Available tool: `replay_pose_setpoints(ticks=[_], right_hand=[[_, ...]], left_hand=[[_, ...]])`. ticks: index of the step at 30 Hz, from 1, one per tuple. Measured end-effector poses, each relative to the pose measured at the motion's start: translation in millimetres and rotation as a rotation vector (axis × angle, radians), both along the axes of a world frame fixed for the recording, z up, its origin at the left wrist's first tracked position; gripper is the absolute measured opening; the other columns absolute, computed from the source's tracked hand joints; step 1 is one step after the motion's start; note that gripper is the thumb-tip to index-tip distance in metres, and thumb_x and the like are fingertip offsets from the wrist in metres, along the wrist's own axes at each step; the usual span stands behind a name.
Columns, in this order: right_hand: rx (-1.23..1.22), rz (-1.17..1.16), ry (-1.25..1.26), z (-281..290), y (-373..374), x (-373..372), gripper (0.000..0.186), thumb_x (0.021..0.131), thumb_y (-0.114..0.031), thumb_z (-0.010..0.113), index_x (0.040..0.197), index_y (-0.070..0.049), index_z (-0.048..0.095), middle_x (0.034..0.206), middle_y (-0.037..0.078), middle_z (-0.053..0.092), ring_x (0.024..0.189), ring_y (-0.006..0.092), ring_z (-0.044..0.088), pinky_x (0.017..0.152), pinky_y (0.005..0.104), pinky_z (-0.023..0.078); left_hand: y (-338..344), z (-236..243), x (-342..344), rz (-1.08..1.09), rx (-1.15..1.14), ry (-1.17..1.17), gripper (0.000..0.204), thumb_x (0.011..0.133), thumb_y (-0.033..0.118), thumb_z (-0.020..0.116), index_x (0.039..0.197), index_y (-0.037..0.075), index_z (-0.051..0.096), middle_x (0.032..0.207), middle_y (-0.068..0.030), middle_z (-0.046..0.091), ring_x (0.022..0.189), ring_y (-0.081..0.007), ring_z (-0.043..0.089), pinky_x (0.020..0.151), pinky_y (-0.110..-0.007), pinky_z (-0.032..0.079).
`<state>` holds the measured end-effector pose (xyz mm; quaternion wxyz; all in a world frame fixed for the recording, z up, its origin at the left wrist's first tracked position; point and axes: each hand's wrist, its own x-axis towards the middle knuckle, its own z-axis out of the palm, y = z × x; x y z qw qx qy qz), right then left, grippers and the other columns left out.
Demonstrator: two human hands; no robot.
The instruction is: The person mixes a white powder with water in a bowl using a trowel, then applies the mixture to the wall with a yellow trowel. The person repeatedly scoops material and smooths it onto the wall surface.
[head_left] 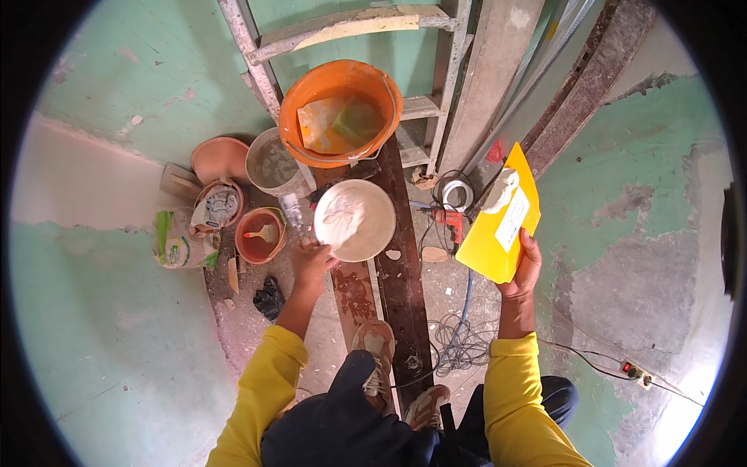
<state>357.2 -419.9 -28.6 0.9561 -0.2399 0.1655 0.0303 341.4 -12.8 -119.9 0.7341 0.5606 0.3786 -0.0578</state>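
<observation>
A round white tub (372, 204) holds pale, wet plaster, part of it heaped on the left side. My left hand (311, 263) is at the tub's lower left rim, its fingers curled against the edge; some fingertips are hidden. Raised on the right, my right hand (524, 268) grips a yellow plastic spreader (481, 251) by its lower edge. A lump of white plaster (501, 191) sticks to the spreader's upper left part, beside a white label.
Dark planks (401, 311) run under my shoes. An orange bucket (342, 159) with water and yellow pieces stands by a ladder (350, 27). Left are a grey bucket (272, 163) and a small pot with a brush (261, 243). Right lie a red power tool (450, 221) and tangled cable (463, 342).
</observation>
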Motion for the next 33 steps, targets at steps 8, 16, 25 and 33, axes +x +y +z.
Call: replay_pose_setpoints(ticks=[8, 16, 25, 33], right_hand=[[-0.01, -0.002, -0.001, -2.8, 5.6, -2.6, 0.047, 0.104, -0.02, 0.064, 0.146, 0.001, 0.058, 0.141, 0.02, 0.069, 0.122, 0.0351, 0.071, 0.107, 0.0521, 0.058], [0.022, 0.019, -0.022, 2.1, -6.6, -6.8, 0.047, 0.104, -0.02, 0.063, 0.146, 0.001, 0.058, 0.142, 0.019, 0.068, 0.123, 0.0347, 0.071, 0.107, 0.0506, 0.057], [0.006, -0.024, -0.018, -0.4, -21.3, -2.7, 0.046, 0.103, -0.019, 0.064, 0.144, 0.003, 0.059, 0.141, 0.02, 0.069, 0.121, 0.035, 0.072, 0.106, 0.0511, 0.058], [-0.015, -0.008, 0.012, 58.8, -18.2, -9.6, 0.046, 0.102, -0.02, 0.064, 0.142, 0.003, 0.061, 0.139, 0.019, 0.07, 0.118, 0.0345, 0.073, 0.104, 0.0496, 0.059]], left_hand=[[28.0, 0.6, -12.7, -0.016, -0.04, 0.046, 0.027, 0.094, 0.0, 0.073, 0.113, 0.008, 0.055, 0.115, -0.0061, 0.063, 0.099, -0.0214, 0.068, 0.086, -0.044, 0.065], [27.4, 0.7, -15.1, 0.028, -0.134, 0.044, 0.022, 0.096, 0.001, 0.072, 0.11, 0.007, 0.056, 0.118, -0.0059, 0.062, 0.104, -0.02, 0.066, 0.091, -0.048, 0.066], [28.0, -11.4, 14.0, 0.049, -0.129, -0.005, 0.053, 0.097, 0.001, 0.073, 0.142, 0.009, 0.047, 0.119, -0.0057, 0.058, 0.11, -0.0213, 0.066, 0.092, -0.049, 0.066], [21.2, 15.2, -25.8, 0.214, -0.112, -0.023, 0.049, 0.103, 0.024, 0.072, 0.142, 0.007, 0.048, 0.135, -0.01, 0.062, 0.124, -0.0276, 0.064, 0.099, -0.05, 0.061]])
